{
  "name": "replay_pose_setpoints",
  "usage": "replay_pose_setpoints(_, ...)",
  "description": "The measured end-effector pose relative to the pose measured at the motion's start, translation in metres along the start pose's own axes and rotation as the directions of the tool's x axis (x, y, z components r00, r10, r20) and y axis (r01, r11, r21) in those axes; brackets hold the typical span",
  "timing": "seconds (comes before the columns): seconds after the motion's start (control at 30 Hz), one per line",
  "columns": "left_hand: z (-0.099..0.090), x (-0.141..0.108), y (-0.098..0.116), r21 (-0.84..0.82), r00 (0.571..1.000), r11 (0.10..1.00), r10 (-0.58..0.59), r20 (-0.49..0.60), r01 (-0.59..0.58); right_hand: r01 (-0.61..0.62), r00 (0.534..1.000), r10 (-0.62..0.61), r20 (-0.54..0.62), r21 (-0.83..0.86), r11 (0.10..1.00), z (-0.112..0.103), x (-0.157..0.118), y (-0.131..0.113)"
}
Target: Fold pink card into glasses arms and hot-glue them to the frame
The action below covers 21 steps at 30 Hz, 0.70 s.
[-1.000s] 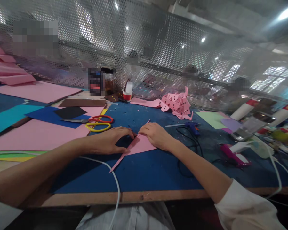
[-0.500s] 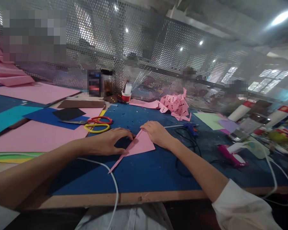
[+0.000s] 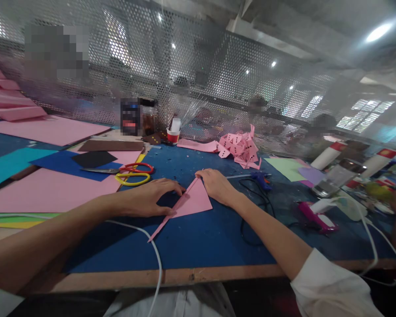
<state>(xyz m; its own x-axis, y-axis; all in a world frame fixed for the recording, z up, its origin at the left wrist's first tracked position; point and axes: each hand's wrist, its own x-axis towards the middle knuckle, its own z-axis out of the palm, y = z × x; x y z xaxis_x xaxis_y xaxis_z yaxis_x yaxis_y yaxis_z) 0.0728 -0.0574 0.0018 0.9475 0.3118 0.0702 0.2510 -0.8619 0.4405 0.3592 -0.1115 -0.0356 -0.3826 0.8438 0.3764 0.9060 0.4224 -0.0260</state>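
A small pink paper sheet [image 3: 195, 200] lies on the blue tabletop, with a narrow folded strip along its left edge. The strip's pointed end reaches toward me past the rest of the sheet. My left hand [image 3: 152, 197] arches at that edge, thumb and fingertips set apart along the strip and holding it down. At the far corner, the fingers of my right hand [image 3: 218, 187] are closed on the paper; their tips are partly hidden. To the left rest scissors [image 3: 133, 175] with one red and one yellow handle loop, blades over blue and black sheets.
Pink cut pieces with black dots [image 3: 239, 147] are heaped at the back. A blue glue gun [image 3: 261, 180] and a magenta glue gun [image 3: 317, 217] lie right, with cords. Large pink sheets [image 3: 53, 189] cover the left. A white cable [image 3: 157, 259] hangs over the front edge.
Both hands keep nearly the same places on the pink paper. The whole view has shifted slightly; no object has clearly moved on the table.
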Motion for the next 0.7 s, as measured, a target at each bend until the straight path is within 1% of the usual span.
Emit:
replay_pose_setpoints(0.27, 0.001, 0.000, -0.003, -0.007, 1.000, 1.000, 0.002, -0.002, -0.002, -0.068, 0.997, 0.067, 0.033, 0.029, 0.997, -0.007, 0.002, -0.003)
replay_pose_setpoints(0.53, -0.001, 0.000, 0.001, -0.011, 1.000, 1.000, -0.013, 0.024, 0.013, -0.135, 0.989, 0.131, 0.073, 0.053, 0.989, -0.013, 0.004, -0.007)
replay_pose_setpoints(0.7, -0.001, 0.000, 0.001, -0.009, 0.999, 1.000, -0.004, 0.032, 0.004, -0.151, 0.987, 0.147, 0.068, 0.065, 0.986, -0.015, 0.003, -0.006)
